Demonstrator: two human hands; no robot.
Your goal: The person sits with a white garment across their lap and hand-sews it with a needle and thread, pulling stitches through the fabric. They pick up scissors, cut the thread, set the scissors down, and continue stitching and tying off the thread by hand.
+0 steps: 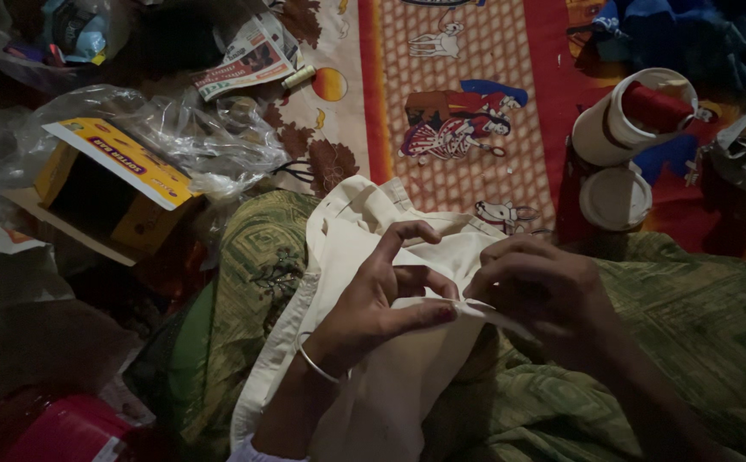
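Left hand: the left hand (381,295) pinches a folded edge of cream cloth (390,376) between thumb and fingers, grip closed on it; a thin bangle (315,363) circles the wrist.
Right hand: the right hand (540,287) meets the left at the same fold, fingertips closed on the cloth edge; whether it also holds a needle cannot be told.
Cloth: the cream cloth lies across the person's lap, over a green patterned garment (689,325).
Containers: a white cylindrical tub (606,128) lies tipped on a red patterned floor cover (544,77), a red spool (655,107) inside it; its round white lid (615,198) rests just below.
Left side: an open yellow cardboard box (116,162) sits under crumpled clear plastic (210,137); its contents are too dark to make out.
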